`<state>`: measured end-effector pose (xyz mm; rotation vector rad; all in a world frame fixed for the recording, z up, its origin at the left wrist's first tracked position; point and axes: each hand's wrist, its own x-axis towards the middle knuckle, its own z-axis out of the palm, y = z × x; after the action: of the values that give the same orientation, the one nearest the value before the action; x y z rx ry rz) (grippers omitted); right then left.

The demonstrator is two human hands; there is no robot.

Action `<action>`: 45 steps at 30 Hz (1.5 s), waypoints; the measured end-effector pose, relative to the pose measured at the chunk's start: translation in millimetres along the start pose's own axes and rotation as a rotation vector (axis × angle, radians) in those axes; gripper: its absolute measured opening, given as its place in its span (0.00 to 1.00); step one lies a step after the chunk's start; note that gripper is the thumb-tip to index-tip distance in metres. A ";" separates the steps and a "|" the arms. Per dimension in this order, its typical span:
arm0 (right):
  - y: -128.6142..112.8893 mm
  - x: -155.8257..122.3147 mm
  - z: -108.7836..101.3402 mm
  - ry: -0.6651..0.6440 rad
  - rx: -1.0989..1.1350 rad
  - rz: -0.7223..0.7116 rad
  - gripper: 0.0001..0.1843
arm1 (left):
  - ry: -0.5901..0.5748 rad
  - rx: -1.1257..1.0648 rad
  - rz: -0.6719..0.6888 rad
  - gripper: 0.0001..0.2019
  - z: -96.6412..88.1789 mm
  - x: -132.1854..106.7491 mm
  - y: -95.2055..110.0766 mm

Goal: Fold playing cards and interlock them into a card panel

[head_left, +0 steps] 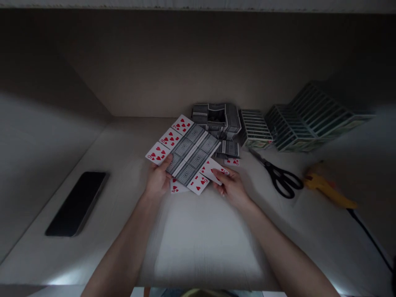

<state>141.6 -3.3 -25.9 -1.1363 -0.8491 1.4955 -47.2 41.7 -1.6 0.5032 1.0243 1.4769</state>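
My left hand grips a spread of playing cards from below, its thumb across the edge of the six of hearts. The seven of hearts and eight of hearts lie in the same row, beside several face-down cards with grey patterned backs. My right hand pinches a red-and-white heart card between fingers and thumb. Another heart card and the four of hearts sit between my hands, partly covered. A loose pile of grey-backed cards lies behind.
A black smartphone lies face down at left on the white table. Black-handled scissors and a yellow tool with a black cable lie at right. Rows of stacked card decks stand at back right.
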 end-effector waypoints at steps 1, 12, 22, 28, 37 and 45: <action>0.3 -0.2 0.5 0.014 -0.009 -0.003 0.15 | -0.006 -0.009 -0.003 0.13 0.1 -0.8 0.6; -4.9 -1.6 1.4 -0.078 -0.017 0.074 0.16 | -0.071 -0.016 -0.128 0.23 9.9 -15.8 -11.7; -7.2 -0.6 1.3 -0.045 -0.013 0.126 0.17 | -0.059 0.005 -0.130 0.23 8.7 -14.1 -14.4; -8.6 -2.3 3.2 -0.050 -0.025 0.110 0.17 | -0.073 0.005 -0.135 0.21 9.7 -15.9 -12.6; -0.3 -4.0 8.7 0.010 -0.137 -0.017 0.16 | -0.037 0.016 0.053 0.25 15.5 -19.3 -15.6; -3.3 0.7 0.2 -0.078 0.073 0.092 0.15 | -0.019 -0.014 -0.047 0.23 13.9 -18.2 -18.6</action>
<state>142.4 -1.8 -22.9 -1.0815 -0.7973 1.6433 -22.0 26.9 -5.1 0.4793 1.0041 1.4345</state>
